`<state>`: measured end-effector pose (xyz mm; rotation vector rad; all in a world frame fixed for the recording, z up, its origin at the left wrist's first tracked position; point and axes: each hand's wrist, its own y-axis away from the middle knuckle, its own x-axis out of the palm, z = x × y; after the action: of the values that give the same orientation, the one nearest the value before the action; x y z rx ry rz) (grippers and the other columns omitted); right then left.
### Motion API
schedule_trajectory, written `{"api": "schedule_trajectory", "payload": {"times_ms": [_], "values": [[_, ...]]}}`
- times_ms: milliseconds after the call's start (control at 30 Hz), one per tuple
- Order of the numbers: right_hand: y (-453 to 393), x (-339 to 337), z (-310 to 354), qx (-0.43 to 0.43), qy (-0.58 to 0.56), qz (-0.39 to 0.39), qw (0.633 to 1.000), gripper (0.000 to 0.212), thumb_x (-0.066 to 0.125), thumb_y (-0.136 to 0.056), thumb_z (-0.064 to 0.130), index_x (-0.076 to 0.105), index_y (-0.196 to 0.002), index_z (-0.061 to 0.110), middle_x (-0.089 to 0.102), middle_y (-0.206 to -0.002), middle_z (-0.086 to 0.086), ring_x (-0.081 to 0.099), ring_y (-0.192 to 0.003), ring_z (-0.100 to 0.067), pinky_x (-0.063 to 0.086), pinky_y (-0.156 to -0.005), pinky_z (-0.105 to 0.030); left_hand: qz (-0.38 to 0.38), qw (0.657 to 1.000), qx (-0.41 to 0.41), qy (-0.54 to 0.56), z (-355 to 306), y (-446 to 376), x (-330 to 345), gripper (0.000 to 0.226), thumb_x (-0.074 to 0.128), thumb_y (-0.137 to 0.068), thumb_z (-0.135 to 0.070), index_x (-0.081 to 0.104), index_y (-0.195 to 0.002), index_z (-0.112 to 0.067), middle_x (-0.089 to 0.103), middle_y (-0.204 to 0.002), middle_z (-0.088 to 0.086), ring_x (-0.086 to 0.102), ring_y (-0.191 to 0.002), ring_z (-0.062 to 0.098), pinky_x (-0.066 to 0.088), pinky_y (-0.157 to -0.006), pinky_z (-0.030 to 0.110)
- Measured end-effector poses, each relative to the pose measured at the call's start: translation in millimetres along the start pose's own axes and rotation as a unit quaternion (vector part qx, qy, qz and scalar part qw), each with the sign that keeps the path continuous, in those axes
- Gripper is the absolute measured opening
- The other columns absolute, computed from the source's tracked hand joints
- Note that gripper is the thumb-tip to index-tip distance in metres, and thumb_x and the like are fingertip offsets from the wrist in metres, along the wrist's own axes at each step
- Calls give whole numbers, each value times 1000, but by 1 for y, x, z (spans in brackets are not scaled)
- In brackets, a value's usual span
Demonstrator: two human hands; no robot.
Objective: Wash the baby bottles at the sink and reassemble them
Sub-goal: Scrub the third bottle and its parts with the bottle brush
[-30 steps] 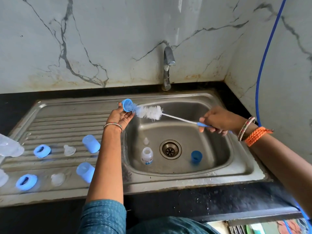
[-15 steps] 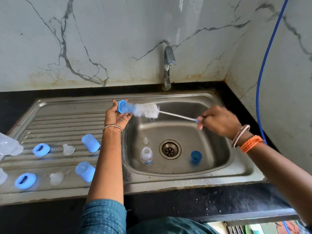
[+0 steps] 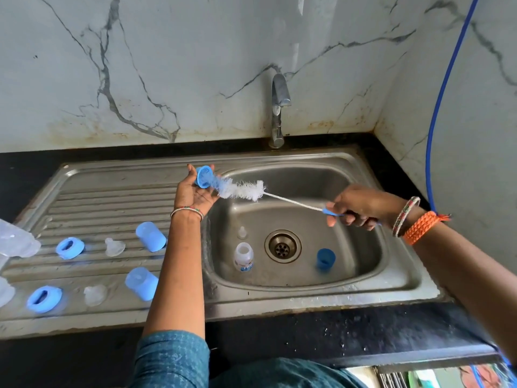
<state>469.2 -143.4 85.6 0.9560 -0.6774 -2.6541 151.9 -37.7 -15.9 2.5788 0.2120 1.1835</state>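
Left hand (image 3: 195, 191) at frame center, palm up, fingers curled around a blue ring (image 3: 203, 177); right hand (image 3: 356, 207) center-right, fist closed on brush handle (image 3: 331, 212), both forearms extended from bottom edge.

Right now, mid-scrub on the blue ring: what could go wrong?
1. The left hand holds the blue ring only at its fingertips over the basin edge; a hard push from the brush could knock it into the sink.
2. The right hand grips the far handle end, so the thin wire may flex and flick water.
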Motion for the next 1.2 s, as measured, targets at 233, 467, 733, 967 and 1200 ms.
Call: {"api": "schedule_trajectory", "payload": {"times_ms": [233, 467, 733, 967, 1200], "values": [[2, 14, -10, -291, 283, -455, 792, 15, 72, -81, 15, 76, -92, 24, 72, -80, 0, 65, -75, -28, 42, -67, -31, -25, 999, 4, -47, 1, 0, 3, 29, 49, -93, -41, 57, -104, -15, 63, -113, 9, 60, -103, 25, 41, -91, 41], [0, 11, -14, -426, 303, -524, 672, 18, 74, -77, 8, 78, -87, 22, 72, -81, 2, 63, -68, -25, 39, -66, -31, -34, 999, -3, -20, 4, 2, 14, 31, 53, -92, -43, 58, -95, -13, 68, -97, 11, 62, -96, 26, 36, -102, 43], [-2, -3, -11, -108, 181, -164, 964, 23, 56, -93, 29, 72, -80, 19, 60, -59, 3, 52, -49, -14, 36, -51, -23, -35, 998, 6, -55, 7, 7, 25, 25, 51, -94, -38, 56, -94, -14, 63, -100, 9, 57, -103, 28, 39, -98, 44], [5, 3, -7, -337, 286, -473, 762, 7, 68, -76, 6, 67, -77, 13, 67, -74, -2, 62, -70, -29, 45, -64, -35, -43, 997, -8, -70, 18, 7, 31, 24, 51, -94, -39, 57, -92, -16, 64, -98, 8, 60, -94, 23, 41, -87, 37], [-4, -11, -6, -71, 73, -49, 994, 34, 51, -97, 29, 70, -72, 15, 50, -46, 7, 40, -35, -7, 28, -43, -19, -31, 999, 5, 18, 10, 5, 21, 34, 51, -94, -40, 58, -101, -8, 65, -98, 10, 55, -109, 31, 41, -101, 49]]}}
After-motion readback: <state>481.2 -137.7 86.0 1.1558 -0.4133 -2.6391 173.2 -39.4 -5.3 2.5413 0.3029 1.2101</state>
